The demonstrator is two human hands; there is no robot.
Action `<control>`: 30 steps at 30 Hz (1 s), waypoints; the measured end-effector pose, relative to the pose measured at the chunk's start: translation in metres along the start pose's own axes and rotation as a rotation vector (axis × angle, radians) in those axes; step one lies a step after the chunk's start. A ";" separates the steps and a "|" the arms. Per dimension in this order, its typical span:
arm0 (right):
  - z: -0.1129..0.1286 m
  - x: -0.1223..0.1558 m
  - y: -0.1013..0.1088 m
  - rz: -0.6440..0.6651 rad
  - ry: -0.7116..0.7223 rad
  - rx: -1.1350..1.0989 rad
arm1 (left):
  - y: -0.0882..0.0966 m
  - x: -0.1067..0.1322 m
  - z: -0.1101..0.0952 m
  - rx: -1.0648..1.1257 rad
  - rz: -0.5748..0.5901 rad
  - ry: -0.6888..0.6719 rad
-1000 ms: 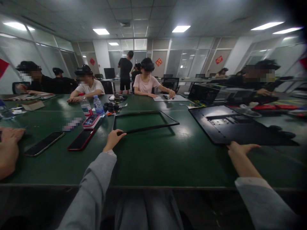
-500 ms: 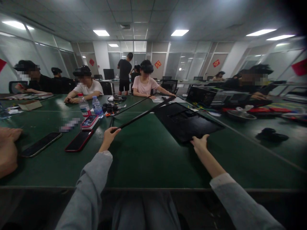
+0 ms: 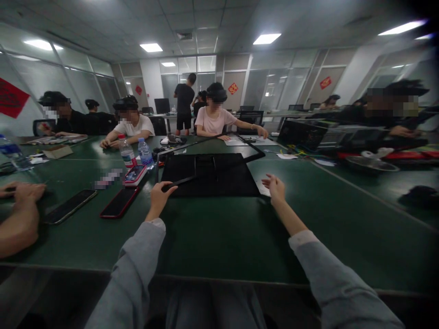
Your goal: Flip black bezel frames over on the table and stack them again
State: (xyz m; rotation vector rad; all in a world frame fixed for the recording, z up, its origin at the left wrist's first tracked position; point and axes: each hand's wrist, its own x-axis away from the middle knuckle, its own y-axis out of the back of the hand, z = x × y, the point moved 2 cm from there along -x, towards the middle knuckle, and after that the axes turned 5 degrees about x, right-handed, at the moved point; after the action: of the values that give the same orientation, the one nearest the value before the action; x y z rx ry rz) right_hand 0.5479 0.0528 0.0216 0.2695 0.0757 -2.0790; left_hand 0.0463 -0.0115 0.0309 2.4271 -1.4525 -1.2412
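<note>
My left hand (image 3: pixel 159 197) grips the near left corner of a thin black rectangular frame (image 3: pixel 184 181), thumb and fingers closed round it. The frame slants over a flat black panel (image 3: pixel 233 185) lying on the table, and its far right corner sticks out past the panel's back edge. Raised bars show on the panel's upper face. Just right of the panel is my right hand (image 3: pixel 275 188), held apart from it, with fingers loosely bent and nothing visible in them.
Two phones (image 3: pixel 119 203) (image 3: pixel 71 206) lie left of my left hand, with bottles (image 3: pixel 146 153) behind. A neighbour's arm (image 3: pixel 20 214) rests at far left. Opposite, a person in pink (image 3: pixel 215 121) reaches sideways. Computer cases (image 3: pixel 302 135) and a metal bowl (image 3: pixel 372 163) stand right.
The black panel has moved left under the frame and now lies square before me. My right hand has let go of it. The frame's far right side has come down lower.
</note>
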 end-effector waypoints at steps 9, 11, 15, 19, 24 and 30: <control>-0.019 -0.018 -0.001 0.289 -0.102 0.148 | -0.005 0.002 -0.003 -0.124 0.200 -0.192; -0.022 -0.018 -0.006 0.277 0.008 0.316 | -0.005 0.001 0.005 -0.135 0.230 -0.166; -0.014 -0.016 -0.012 0.249 0.206 0.562 | -0.004 -0.001 0.016 -0.173 0.255 -0.096; -0.007 -0.010 -0.009 0.272 0.217 0.707 | -0.005 -0.003 0.018 -0.173 0.257 -0.068; -0.010 -0.005 -0.008 0.340 0.283 0.814 | -0.008 -0.007 0.024 -0.150 0.269 -0.077; -0.012 -0.003 -0.010 0.271 0.317 0.801 | -0.011 -0.004 0.027 -0.198 0.328 -0.072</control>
State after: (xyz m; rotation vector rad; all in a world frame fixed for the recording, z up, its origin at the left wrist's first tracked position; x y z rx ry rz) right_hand 0.5428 0.0620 0.0095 1.0311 -0.5830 -1.6902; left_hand 0.0354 0.0070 0.0104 1.9436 -1.5804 -1.3325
